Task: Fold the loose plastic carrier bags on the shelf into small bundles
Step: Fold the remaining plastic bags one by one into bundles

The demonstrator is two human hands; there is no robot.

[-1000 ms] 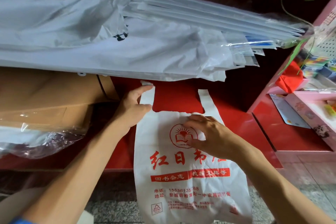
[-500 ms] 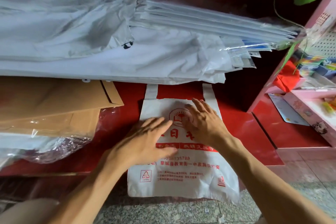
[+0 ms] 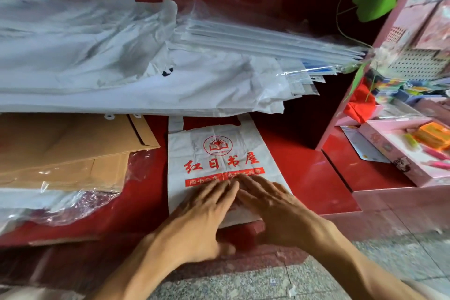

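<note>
Both palms flat on the bag, no fold made yet

The white carrier bag (image 3: 214, 165) lies spread on the red shelf (image 3: 304, 178), handles at 12 o'clock; left hand (image 3: 204, 214) and right hand (image 3: 272, 204) press open at its 6 o'clock edge; loose white bags (image 3: 121, 68) stacked behind await folding.

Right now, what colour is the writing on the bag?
Red, printed on the white carrier bag; the head view shows it.
</note>
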